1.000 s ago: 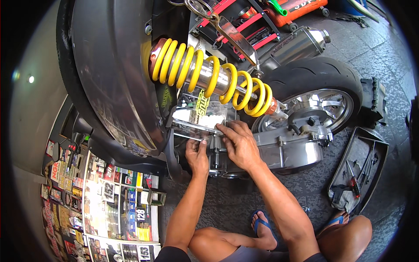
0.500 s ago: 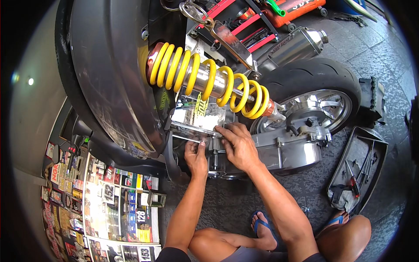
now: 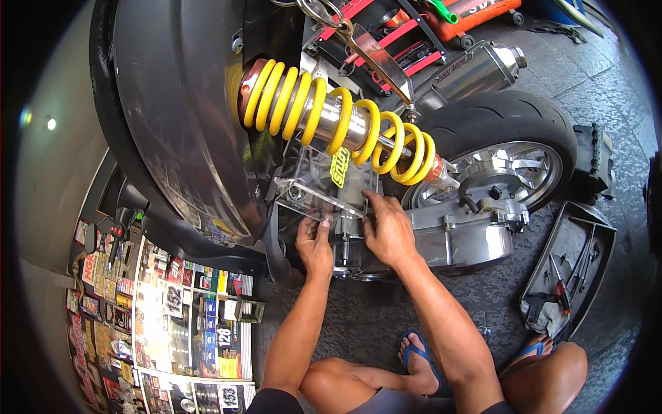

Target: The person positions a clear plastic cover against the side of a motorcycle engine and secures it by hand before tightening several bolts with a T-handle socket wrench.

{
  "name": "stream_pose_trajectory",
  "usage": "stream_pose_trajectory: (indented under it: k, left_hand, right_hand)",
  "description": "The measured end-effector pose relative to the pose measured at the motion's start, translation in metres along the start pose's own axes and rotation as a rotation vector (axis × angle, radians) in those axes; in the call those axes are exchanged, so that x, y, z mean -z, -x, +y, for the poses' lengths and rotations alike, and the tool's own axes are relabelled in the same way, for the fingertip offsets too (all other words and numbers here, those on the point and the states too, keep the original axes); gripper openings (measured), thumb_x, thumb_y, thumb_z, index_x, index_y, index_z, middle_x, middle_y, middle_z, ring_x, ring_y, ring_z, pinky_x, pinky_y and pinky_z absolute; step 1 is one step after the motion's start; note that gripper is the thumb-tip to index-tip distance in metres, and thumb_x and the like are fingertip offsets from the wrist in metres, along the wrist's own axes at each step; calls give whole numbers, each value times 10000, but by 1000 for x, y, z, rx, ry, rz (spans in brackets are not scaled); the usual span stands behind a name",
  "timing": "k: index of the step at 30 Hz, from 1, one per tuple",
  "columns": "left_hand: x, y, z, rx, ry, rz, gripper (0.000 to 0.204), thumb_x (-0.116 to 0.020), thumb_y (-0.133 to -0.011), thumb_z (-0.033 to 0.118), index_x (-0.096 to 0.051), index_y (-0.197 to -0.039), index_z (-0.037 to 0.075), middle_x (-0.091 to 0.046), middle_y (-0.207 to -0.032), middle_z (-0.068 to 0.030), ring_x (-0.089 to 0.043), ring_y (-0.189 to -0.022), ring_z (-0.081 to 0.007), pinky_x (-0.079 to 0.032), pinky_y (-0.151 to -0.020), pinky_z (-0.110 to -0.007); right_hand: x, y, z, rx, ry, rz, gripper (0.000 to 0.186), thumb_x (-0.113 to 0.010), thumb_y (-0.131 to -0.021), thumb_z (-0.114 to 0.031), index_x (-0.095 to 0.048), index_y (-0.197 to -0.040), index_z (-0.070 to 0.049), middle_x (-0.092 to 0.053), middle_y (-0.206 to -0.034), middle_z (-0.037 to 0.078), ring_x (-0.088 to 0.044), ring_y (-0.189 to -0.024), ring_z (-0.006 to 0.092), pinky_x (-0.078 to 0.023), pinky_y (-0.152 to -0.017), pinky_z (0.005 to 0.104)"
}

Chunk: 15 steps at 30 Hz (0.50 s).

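A clear plastic piece (image 3: 303,196) with a yellow sticker sits below a yellow coil-spring shock absorber (image 3: 331,121) on a scooter, above the silver engine casing (image 3: 455,238). My left hand (image 3: 314,245) grips the piece's lower edge with thumb and fingers. My right hand (image 3: 389,231) holds its right side, fingertips at the right corner. Some fingers of both hands are partly hidden. The dark body panel (image 3: 165,117) rises at the left, and the rear wheel (image 3: 534,169) is at the right.
A tool tray (image 3: 538,276) with a red screwdriver lies at the right. A red tool cart (image 3: 420,58) and silver exhaust (image 3: 476,76) are behind. A display case (image 3: 158,345) of small packages stands at lower left. My knees and sandaled feet are below.
The clear piece has shifted and tilted, its bright glare now mostly gone and its surface showing through. Both hands have moved slightly to the right with it, my right fingertips a little higher.
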<state>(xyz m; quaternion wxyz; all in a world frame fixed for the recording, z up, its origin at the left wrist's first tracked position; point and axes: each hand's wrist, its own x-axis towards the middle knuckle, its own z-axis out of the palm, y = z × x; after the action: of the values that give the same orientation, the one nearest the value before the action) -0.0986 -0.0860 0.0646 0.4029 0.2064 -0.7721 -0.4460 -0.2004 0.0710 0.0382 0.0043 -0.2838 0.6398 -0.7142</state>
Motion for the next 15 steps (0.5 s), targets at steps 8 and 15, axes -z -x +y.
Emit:
stream_pose_trajectory:
  k: [8,15]
  left_hand:
    - [2,2,0,15,-97,25,183,-606,-929,-7,-648,-1105,-37,-674,-979,-47,-603,-882,-102,-476,-813,-262]
    - [5,-1,-9,-17,-161,40,170,-632,-911,21,-657,-1072,-26,-676,-890,-32,-598,-785,-95,-483,-738,-255]
  right_hand:
    - [-10,0,4,10,246,-63,495,-719,-813,-163,-572,-1249,20,-686,-1028,214,-601,-1053,368,-490,-918,446]
    - [-14,-1,5,31,274,-34,466,-723,-795,-142,-592,-1209,26,-699,-925,227,-620,-982,381,-504,-876,454]
